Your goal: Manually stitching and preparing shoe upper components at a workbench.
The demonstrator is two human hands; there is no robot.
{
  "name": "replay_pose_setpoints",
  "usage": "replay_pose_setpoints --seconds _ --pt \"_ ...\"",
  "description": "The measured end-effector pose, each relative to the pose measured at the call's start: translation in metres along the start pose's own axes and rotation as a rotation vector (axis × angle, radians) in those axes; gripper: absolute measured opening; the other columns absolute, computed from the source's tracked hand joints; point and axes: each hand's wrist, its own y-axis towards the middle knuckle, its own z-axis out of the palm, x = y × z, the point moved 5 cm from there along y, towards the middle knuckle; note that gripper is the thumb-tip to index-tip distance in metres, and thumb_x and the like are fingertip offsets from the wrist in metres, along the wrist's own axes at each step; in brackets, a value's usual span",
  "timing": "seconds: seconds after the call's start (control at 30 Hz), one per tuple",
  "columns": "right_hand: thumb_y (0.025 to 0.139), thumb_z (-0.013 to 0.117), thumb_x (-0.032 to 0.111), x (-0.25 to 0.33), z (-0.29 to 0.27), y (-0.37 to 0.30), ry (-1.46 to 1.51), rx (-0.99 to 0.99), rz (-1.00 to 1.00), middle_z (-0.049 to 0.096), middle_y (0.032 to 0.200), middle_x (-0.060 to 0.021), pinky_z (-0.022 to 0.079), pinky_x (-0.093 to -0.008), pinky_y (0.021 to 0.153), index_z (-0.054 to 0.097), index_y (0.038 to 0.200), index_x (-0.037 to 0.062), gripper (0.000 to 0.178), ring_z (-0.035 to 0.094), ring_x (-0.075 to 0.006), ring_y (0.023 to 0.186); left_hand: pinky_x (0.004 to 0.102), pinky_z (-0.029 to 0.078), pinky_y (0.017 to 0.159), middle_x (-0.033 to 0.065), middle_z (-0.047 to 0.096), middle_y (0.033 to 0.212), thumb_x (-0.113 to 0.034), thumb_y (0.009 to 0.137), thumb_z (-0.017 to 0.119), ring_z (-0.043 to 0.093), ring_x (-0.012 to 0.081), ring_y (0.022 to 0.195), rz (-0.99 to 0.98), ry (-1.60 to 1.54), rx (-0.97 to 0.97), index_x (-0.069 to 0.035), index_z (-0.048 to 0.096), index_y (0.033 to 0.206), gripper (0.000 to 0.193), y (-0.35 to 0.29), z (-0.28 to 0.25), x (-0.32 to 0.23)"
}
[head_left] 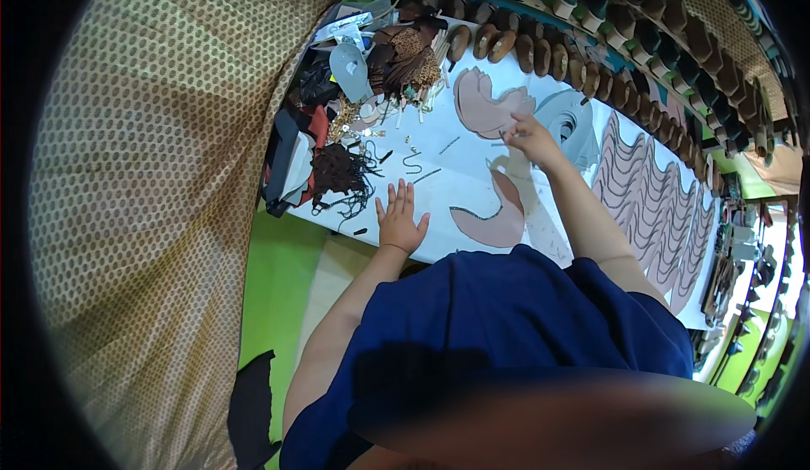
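My left hand (402,224) lies flat on the white table with its fingers spread, holding nothing. Close to it are short dark beaded strips (412,164) and a tangle of dark cords (342,170). My right hand (533,141) reaches farther out, index finger extended and thumb apart, at the right edge of a stack of pinkish curved shoe-upper pieces (483,109). It appears to touch the stack; nothing shows held in it. Nearer to me, a single curved pinkish piece (498,224) has a dark beaded strip along its inner edge.
Grey curved templates (569,128) lie right of the stack. Rows of pinkish pieces with dark edging (645,196) cover the table's right side. Brown shoe lasts (542,55) line the back. Material scraps (405,56) pile up at the far left, beside a patterned curtain (160,175).
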Motion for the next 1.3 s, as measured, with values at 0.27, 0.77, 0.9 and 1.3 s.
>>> replay_pose_setpoints --seconds 0.27,0.77,0.9,1.3 --pt "0.075 0.073 0.009 -0.048 -0.008 -0.083 0.641 -0.046 0.576 0.068 0.11 -0.0143 0.04 -0.0337 0.099 0.072 0.09 -0.0021 0.019 0.058 -0.0233 0.11 0.0572 0.001 0.119 0.0125 0.016 0.164 -0.044 0.091 0.054 0.01 0.0319 0.152 0.01 0.013 -0.006 -0.007 0.022 0.156 0.081 -0.001 0.001 -0.002" --pt "0.08 0.068 0.018 -0.089 0.004 -0.138 0.068 -0.037 0.581 0.066 0.119 -0.0245 0.032 -0.0554 0.109 0.076 0.1 0.007 0.024 0.053 -0.0341 0.125 0.0566 0.002 0.119 0.0128 0.014 0.165 -0.043 0.093 0.052 0.009 0.0331 0.152 0.015 0.045 -0.027 -0.008 0.021 0.156 0.079 -0.004 0.0 -0.007" --pt "0.087 0.061 0.023 -0.085 0.011 -0.145 -0.668 -0.208 0.367 0.057 0.136 -0.0207 0.032 -0.0593 0.11 0.077 0.103 0.018 0.023 0.043 -0.0417 0.135 0.0568 0.002 0.119 0.0131 0.014 0.165 -0.043 0.093 0.052 0.009 0.0335 0.152 0.008 0.053 -0.032 -0.009 0.021 0.157 0.078 -0.005 0.002 -0.005" --pt "0.081 0.068 0.015 -0.019 0.06 -0.227 -0.603 -0.034 -0.585 0.059 0.128 -0.0047 0.042 -0.0457 0.104 0.071 0.099 0.0126 0.018 0.043 -0.0325 0.137 0.0687 0.012 0.112 0.0155 0.032 0.158 -0.038 0.083 0.069 0.024 0.0427 0.146 0.518 0.02 -0.126 -0.038 0.073 0.108 0.025 -0.013 0.002 -0.048"
